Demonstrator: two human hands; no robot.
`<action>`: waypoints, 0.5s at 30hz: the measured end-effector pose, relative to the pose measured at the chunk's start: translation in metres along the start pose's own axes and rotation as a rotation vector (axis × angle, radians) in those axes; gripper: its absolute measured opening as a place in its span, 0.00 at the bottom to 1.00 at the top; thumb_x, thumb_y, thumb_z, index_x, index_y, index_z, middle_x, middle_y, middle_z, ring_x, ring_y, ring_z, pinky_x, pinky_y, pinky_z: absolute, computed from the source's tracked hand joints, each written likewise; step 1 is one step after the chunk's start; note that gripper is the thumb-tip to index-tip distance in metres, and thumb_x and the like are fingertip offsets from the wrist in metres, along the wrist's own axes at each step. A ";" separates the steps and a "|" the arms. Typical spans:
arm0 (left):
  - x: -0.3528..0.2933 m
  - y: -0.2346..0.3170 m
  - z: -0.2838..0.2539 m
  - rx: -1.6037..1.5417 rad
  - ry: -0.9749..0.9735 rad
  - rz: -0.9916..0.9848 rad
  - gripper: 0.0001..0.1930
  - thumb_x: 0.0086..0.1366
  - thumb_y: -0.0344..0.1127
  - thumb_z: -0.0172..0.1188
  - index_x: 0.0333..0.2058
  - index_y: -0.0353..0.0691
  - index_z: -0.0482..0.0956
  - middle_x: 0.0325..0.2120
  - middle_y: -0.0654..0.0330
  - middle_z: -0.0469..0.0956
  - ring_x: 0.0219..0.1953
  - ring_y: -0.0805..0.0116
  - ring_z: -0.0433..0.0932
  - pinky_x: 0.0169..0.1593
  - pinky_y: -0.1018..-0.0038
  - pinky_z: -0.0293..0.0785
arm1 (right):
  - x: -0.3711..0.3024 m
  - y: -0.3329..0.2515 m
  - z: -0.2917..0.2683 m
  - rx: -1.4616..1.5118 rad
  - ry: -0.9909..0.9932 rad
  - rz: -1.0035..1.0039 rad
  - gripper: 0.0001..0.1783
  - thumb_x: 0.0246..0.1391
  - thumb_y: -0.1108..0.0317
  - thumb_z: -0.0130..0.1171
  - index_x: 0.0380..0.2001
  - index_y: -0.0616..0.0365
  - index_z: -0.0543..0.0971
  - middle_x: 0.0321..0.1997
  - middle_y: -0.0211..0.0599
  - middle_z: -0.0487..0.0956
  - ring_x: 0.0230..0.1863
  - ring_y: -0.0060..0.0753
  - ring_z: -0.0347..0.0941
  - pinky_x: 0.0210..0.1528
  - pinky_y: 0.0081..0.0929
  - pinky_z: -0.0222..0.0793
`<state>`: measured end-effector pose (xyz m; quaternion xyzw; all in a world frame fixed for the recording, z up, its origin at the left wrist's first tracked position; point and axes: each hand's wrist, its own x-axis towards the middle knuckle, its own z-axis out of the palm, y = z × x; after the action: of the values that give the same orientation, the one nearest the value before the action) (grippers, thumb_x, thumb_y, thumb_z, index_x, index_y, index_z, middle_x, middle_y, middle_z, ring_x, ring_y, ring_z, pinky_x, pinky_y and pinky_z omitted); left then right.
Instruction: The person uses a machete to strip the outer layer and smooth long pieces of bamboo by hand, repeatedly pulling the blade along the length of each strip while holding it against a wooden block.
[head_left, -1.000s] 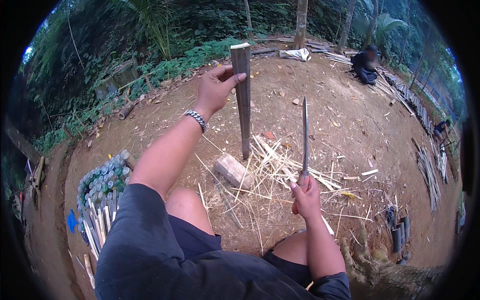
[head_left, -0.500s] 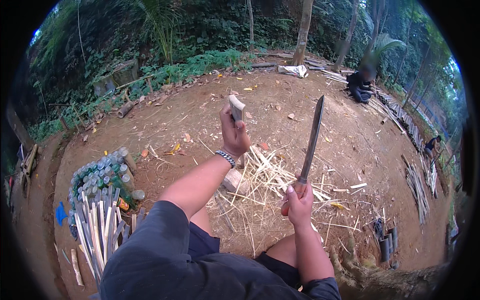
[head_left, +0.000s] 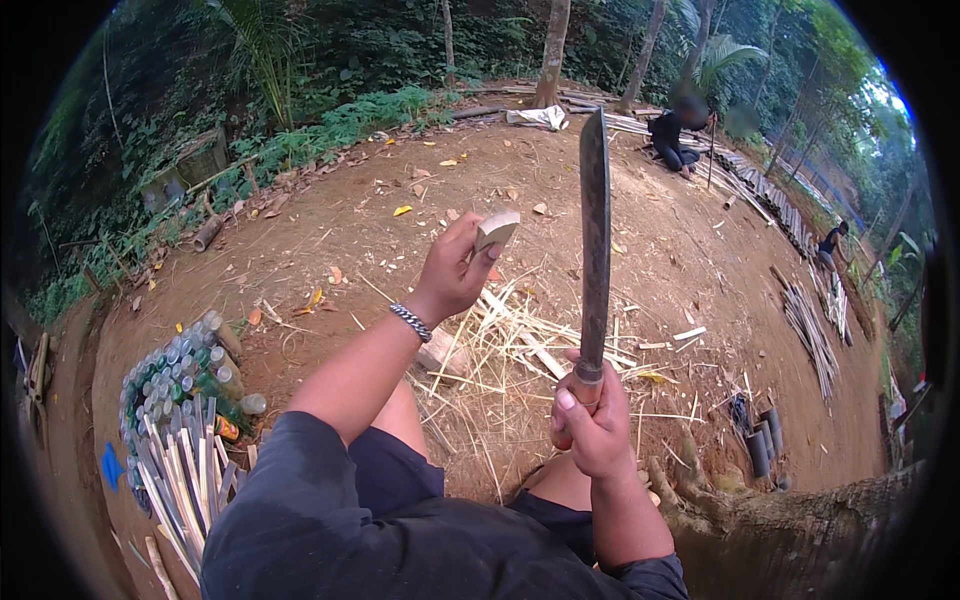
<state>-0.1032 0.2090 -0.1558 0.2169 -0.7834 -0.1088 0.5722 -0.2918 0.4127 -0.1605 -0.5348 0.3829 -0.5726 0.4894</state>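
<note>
My left hand [head_left: 450, 272] is raised ahead of me, fingers and thumb closed around a curved piece of split bamboo [head_left: 497, 231] whose pale cut end faces me. In my right hand [head_left: 598, 428] I grip the reddish wooden handle of a machete [head_left: 595, 240]. Its long dark blade points up, to the right of the bamboo and apart from it. Below my left wrist, a wooden block [head_left: 442, 353] lies on the ground. Thin pale bamboo strips [head_left: 520, 335] are scattered beside the block and beyond my knees.
Upright bamboo slats [head_left: 185, 465] and many bottles [head_left: 180, 375] stand at my left. Tree roots [head_left: 700, 490] and dark tubes [head_left: 765, 440] lie at the right. One person [head_left: 675, 140] sits far off; another [head_left: 830, 245] is farther right. Bamboo poles [head_left: 805, 325] lie near them.
The machete has risen and turned, showing more of its blade's broad side. The bamboo piece has tilted so its cut end shows more. The whole view has swung slightly to the right.
</note>
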 end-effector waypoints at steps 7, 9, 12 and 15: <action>-0.019 0.017 0.004 -0.105 -0.092 0.048 0.11 0.67 0.36 0.53 0.40 0.35 0.77 0.35 0.57 0.74 0.34 0.66 0.75 0.38 0.73 0.71 | 0.006 -0.010 0.029 -0.023 -0.018 0.030 0.22 0.61 0.71 0.52 0.56 0.64 0.61 0.26 0.23 0.67 0.22 0.11 0.60 0.23 0.14 0.58; -0.025 0.017 0.004 -0.128 -0.098 0.057 0.09 0.66 0.34 0.53 0.39 0.35 0.76 0.34 0.57 0.73 0.33 0.67 0.74 0.38 0.74 0.71 | 0.005 -0.005 0.035 -0.042 -0.012 0.036 0.22 0.62 0.67 0.53 0.56 0.64 0.62 0.25 0.23 0.67 0.22 0.11 0.62 0.24 0.14 0.59; -0.029 0.022 0.003 -0.145 -0.098 0.083 0.08 0.66 0.33 0.52 0.38 0.35 0.76 0.33 0.58 0.73 0.32 0.67 0.74 0.37 0.74 0.71 | -0.002 0.004 0.039 -0.069 -0.009 0.045 0.22 0.62 0.65 0.53 0.55 0.63 0.63 0.25 0.23 0.67 0.22 0.11 0.62 0.25 0.14 0.60; -0.033 0.019 0.001 -0.138 -0.112 0.105 0.09 0.64 0.33 0.56 0.40 0.35 0.76 0.34 0.55 0.74 0.34 0.61 0.76 0.38 0.71 0.72 | -0.006 0.007 0.042 -0.112 -0.008 0.062 0.22 0.62 0.65 0.53 0.55 0.63 0.63 0.25 0.23 0.67 0.22 0.11 0.62 0.25 0.14 0.60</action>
<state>-0.1000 0.2406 -0.1761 0.1295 -0.8149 -0.1443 0.5462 -0.2501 0.4206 -0.1627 -0.5514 0.4289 -0.5326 0.4778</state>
